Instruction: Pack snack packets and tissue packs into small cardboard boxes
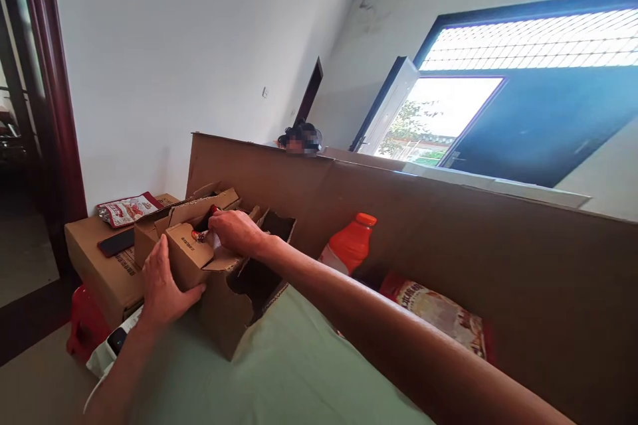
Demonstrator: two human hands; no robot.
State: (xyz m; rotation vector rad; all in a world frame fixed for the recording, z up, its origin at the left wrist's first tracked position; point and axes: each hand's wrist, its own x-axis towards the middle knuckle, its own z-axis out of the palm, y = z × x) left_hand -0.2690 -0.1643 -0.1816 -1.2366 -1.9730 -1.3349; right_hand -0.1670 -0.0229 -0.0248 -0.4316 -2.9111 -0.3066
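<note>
An open brown cardboard box (226, 309) stands on a pale green surface (294, 372). My left hand (162, 285) lies against the box's near flap with the fingers spread on the cardboard. My right hand (234, 231) reaches over the top opening, fingers curled on a small red and white packet (202, 235) at the rim. What else is inside the box is hidden.
A tall cardboard sheet (448, 226) walls the far side. An orange bottle (349, 246) and a printed snack bag (436, 311) lie beside it. A second carton (100, 259) at left carries a dark phone (115, 242) and a red snack packet (128, 208). A person's head shows behind the sheet.
</note>
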